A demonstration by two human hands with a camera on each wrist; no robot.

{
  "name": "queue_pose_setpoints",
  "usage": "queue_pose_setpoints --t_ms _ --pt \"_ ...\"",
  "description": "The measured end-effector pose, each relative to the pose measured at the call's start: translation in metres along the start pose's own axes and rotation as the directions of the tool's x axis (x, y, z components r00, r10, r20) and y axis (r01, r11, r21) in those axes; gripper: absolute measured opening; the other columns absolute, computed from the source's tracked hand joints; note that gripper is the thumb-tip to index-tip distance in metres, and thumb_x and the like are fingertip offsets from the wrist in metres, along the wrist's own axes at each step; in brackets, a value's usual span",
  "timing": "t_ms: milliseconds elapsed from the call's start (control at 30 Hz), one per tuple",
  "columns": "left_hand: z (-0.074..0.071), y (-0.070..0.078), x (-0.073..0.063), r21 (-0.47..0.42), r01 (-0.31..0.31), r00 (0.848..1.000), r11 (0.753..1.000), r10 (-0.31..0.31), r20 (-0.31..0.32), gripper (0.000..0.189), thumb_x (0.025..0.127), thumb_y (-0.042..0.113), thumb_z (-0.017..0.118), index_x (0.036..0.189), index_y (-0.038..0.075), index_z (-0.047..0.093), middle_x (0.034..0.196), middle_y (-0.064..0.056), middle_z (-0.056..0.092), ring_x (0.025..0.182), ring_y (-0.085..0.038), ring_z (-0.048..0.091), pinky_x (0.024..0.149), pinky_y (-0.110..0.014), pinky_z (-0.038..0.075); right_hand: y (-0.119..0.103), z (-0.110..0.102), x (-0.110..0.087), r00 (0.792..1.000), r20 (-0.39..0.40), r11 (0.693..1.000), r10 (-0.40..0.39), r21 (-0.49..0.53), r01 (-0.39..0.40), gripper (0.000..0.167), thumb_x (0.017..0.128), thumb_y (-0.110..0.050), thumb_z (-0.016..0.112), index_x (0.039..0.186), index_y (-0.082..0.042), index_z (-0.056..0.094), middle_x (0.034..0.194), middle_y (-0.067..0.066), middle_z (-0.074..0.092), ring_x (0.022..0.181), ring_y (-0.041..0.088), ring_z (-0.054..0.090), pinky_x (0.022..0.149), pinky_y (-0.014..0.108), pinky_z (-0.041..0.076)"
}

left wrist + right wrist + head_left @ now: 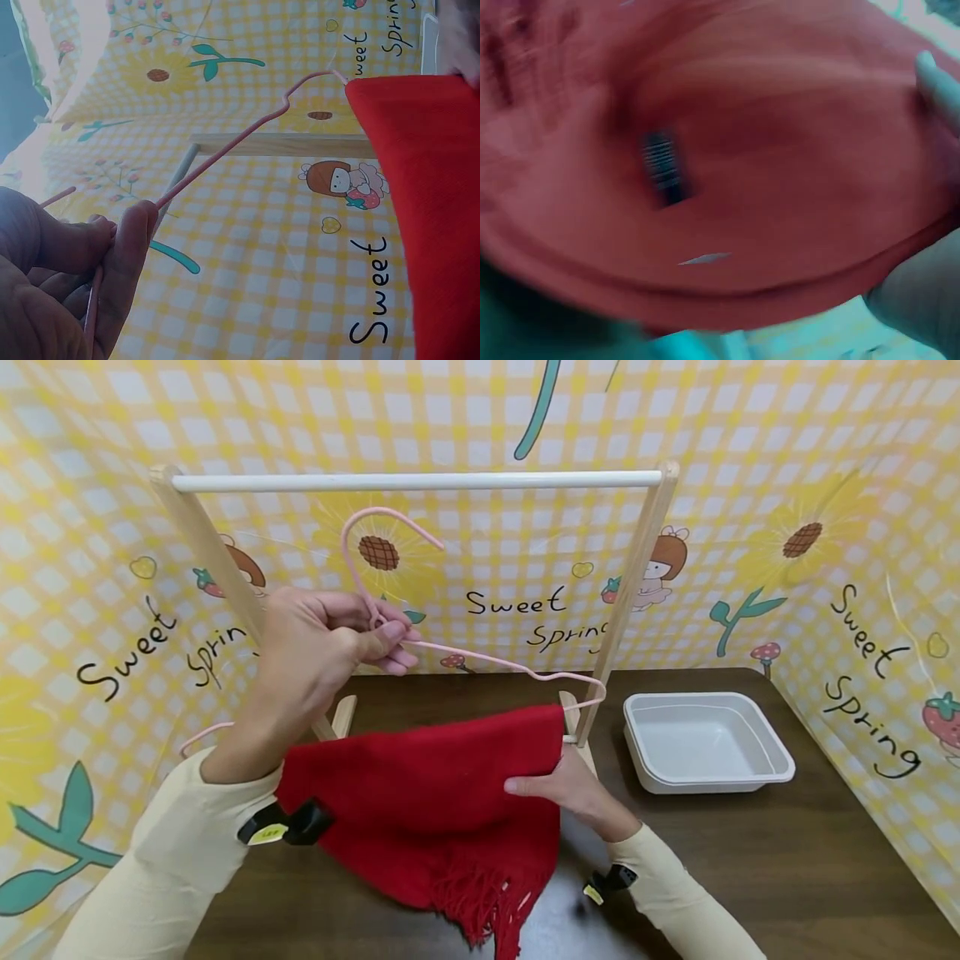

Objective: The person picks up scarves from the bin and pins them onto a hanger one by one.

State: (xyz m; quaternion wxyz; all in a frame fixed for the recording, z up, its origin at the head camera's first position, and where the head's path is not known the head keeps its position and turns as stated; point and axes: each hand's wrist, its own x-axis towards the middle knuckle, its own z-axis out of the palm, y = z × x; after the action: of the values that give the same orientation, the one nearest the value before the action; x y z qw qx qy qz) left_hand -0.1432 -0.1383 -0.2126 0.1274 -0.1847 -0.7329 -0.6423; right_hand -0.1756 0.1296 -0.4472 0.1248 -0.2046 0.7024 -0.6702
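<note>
My left hand [318, 639] pinches a pink wire hanger [480, 655] between thumb and fingers, just below its hook. A red fringed scarf [427, 785] hangs folded over the hanger's lower bar, its fringe dangling at the bottom right. My right hand [573, 789] grips the scarf's right edge, thumb in front and the other fingers hidden behind the cloth. In the left wrist view, one hanger shoulder [225, 152] slopes from the fingers up to the scarf [420, 172]. The blurred right wrist view shows a dark label [664, 169] on the scarf's fabric.
Behind the hands stands a wooden rack [630, 577] with a white top rod [420, 482]. A white plastic tub [693, 785] sits on the dark table [825, 860] to the right. Part of another pink hanger [204, 731] shows beside the left forearm. Checked cloth surrounds the table.
</note>
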Motion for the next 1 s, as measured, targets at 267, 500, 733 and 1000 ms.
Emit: queue_pose_setpoints --t_ms 267,500,733,1000 --pt "0.006 0.000 -0.001 0.113 0.021 1.000 0.993 -0.022 0.011 0.013 0.089 -0.004 0.074 0.085 -0.017 0.071 0.084 -0.005 0.075 0.062 -0.020 0.075 0.063 -0.036 0.066 0.032 0.015 -0.005 0.996 0.092 1.000 -0.017 -0.001 0.017 0.042 0.088 -0.016 0.080 0.124 -0.004 0.061 0.117 0.009 0.072 0.103 0.017 0.070 0.088 0.030 0.060" --pt "0.006 -0.005 -0.001 0.137 0.035 0.999 0.990 -0.035 -0.004 0.015 0.090 -0.002 0.074 0.084 -0.016 0.073 0.082 -0.003 0.075 0.061 -0.019 0.075 0.063 -0.035 0.066 0.015 0.034 -0.011 0.996 0.038 0.996 -0.077 0.055 0.075 0.040 0.088 -0.016 0.079 0.123 -0.005 0.063 0.116 0.002 0.073 0.102 0.015 0.072 0.087 0.029 0.061" --pt "0.002 -0.012 -0.001 0.107 0.000 1.000 0.994 0.000 -0.003 0.016 0.089 -0.006 0.072 0.080 -0.019 0.072 0.082 -0.008 0.074 0.060 -0.021 0.075 0.061 -0.036 0.066 -0.007 0.040 -0.013 0.968 -0.013 0.959 -0.249 0.139 0.249 0.033 0.086 0.000 0.075 0.117 -0.011 0.067 0.110 -0.006 0.075 0.098 0.010 0.072 0.083 0.025 0.062" --pt "-0.001 -0.028 -0.001 0.132 0.016 1.000 0.991 -0.019 0.021 0.015 0.090 -0.007 0.072 0.082 -0.019 0.071 0.079 -0.002 0.076 0.059 -0.018 0.075 0.059 -0.034 0.066 -0.047 0.045 -0.004 0.958 -0.029 0.924 -0.285 0.256 0.283 0.033 0.087 -0.001 0.075 0.114 -0.020 0.073 0.106 -0.004 0.077 0.095 0.011 0.073 0.083 0.028 0.064"
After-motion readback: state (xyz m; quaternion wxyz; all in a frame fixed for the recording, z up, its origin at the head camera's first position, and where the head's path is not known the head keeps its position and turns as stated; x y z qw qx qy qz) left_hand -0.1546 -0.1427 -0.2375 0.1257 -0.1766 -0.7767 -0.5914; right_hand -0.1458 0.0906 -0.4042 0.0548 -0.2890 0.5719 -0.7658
